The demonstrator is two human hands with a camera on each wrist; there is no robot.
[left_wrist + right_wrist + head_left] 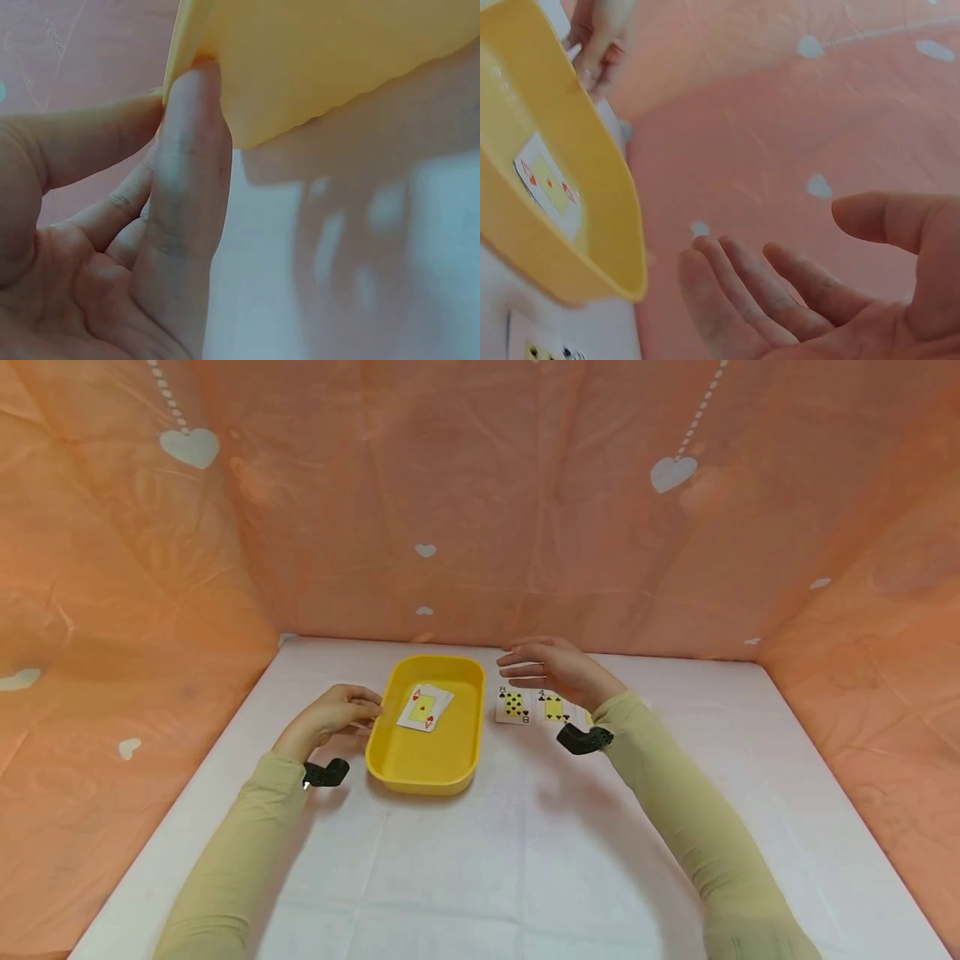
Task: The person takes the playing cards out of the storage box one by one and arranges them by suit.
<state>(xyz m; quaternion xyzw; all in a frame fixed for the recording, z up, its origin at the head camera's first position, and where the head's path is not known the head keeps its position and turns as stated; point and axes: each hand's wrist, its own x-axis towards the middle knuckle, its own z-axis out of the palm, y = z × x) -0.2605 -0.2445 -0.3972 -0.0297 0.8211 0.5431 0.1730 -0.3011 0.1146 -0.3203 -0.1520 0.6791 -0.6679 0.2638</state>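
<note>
A yellow plastic tray (423,777) stands on the table, with an ace of hearts (418,717) face up inside, overlapping another card (442,697). At its left rim my left hand (330,718) pinches the edge between thumb and fingers, as the left wrist view shows close up. My right hand (558,668) hovers to the right of the tray, palm inward, fingers loosely spread and holding nothing. Beneath it lie an eight of spades (513,706) and a four of clubs (553,707), both face up. Behind the right wrist a further card (588,717) shows only a sliver.
A white cloth covers the table (450,877). Orange fabric (480,510) with white hearts rises at the back and both sides. A black wrist camera (585,739) is strapped to the right wrist, another wrist camera (327,772) to the left.
</note>
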